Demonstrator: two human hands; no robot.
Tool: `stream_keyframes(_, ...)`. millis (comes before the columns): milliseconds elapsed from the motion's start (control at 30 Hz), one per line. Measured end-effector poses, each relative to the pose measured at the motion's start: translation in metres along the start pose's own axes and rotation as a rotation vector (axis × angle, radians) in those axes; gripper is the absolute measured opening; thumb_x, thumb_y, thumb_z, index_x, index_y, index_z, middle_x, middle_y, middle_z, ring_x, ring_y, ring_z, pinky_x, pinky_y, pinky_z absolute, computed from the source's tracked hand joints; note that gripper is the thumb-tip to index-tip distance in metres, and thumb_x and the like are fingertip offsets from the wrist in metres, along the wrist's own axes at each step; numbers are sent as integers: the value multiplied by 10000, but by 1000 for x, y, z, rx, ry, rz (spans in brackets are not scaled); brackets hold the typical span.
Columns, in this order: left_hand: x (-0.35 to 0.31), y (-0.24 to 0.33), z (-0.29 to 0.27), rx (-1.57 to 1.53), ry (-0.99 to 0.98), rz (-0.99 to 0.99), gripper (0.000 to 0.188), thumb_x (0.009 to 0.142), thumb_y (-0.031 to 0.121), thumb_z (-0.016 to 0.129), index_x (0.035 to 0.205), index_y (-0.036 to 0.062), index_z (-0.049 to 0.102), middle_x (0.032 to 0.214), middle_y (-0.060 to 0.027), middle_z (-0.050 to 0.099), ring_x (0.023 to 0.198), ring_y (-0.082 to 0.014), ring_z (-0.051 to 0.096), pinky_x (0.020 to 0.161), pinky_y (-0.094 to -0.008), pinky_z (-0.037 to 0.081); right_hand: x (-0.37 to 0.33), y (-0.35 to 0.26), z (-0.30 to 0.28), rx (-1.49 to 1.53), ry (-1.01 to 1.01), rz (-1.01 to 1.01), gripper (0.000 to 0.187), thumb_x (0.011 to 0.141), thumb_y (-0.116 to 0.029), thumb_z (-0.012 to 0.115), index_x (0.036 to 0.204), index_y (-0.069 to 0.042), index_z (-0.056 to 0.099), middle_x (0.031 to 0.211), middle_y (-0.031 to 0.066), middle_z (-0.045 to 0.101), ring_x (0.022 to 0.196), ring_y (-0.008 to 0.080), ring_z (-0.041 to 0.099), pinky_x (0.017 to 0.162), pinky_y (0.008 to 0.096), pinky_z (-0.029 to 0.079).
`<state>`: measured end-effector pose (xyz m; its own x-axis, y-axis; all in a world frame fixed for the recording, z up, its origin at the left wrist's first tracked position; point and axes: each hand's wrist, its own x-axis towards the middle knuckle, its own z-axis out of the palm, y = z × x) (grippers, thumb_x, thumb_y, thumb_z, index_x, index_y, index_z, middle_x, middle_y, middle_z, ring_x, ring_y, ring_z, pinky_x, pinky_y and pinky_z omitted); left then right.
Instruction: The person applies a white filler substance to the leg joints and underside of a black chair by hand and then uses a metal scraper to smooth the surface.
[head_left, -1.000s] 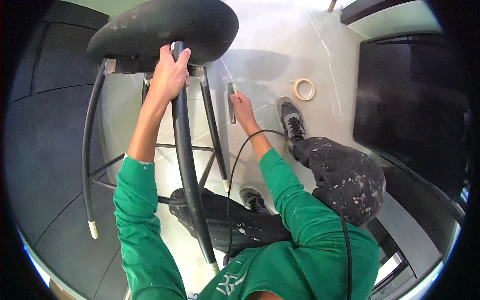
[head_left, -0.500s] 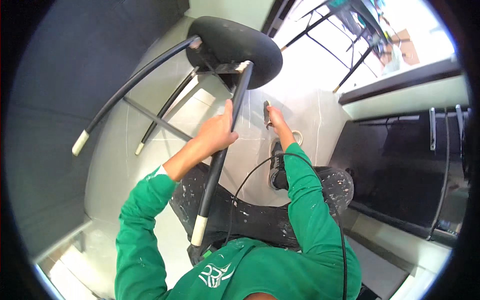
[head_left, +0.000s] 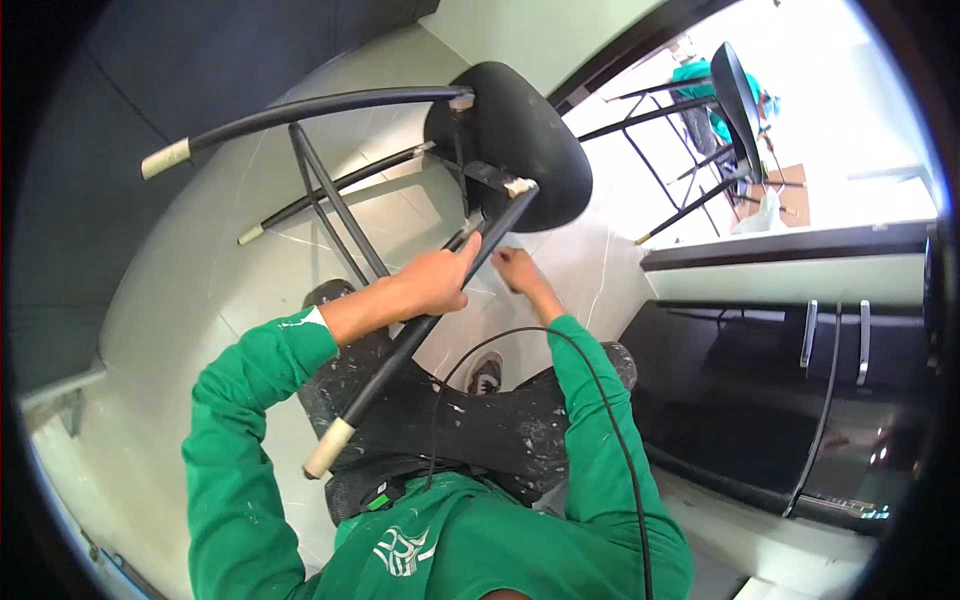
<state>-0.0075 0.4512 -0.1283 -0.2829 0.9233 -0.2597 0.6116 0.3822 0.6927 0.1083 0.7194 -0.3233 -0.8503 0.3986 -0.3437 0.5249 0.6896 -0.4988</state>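
A black stool or chair lies tipped, its rounded seat point(head_left: 535, 150) farther off and its dark legs pointing back toward me. Pale wrapping covers the leg ends, and whitish patches mark the joints by the seat. My left hand point(head_left: 435, 283) is wrapped round the nearest leg point(head_left: 385, 370), with the index finger stretched along it. Just right of that leg, close below the seat, is my right hand point(head_left: 518, 270), its fingers curled closed. What it holds is hidden or too small to make out. A thin black cable point(head_left: 600, 390) runs over my right sleeve.
Dark glossy cabinets point(head_left: 720, 400) with pale handles stand at right. Through an opening at upper right are another black stool point(head_left: 735, 110), a person in green point(head_left: 692, 72) and brown cardboard point(head_left: 790, 195). A dark surface point(head_left: 70, 200) rises at left. My shoe point(head_left: 485, 373) rests on the tiled floor.
My right hand has moved left, close to the stool leg; the dark flat piece seen in it earlier is now out of sight. The stool's nearest leg tilts more, and the view has shifted.
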Motion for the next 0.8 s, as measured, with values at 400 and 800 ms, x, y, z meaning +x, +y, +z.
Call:
stream_keyframes(400, -37, -36, -63, 190, 649, 184, 494, 873, 283, 786, 1308, 84, 658, 1066, -174, 711, 1003, -385, 681, 865, -481, 546, 13, -26, 44, -400, 50, -543, 500, 911, -242, 666, 1336, 18, 619, 1170, 243, 537, 1128, 443, 604, 922, 524, 546)
stream_keyframes(800, 57, -122, -164, 682, 1113, -407, 946, 819, 924, 469, 537, 45, 675, 530, -103, 622, 572, -292, 643, 778, -383, 491, 11, -65, 38, -804, -88, -488, 531, 956, -274, 640, 1435, -50, 594, 961, 212, 679, 728, 344, 749, 618, 419, 632)
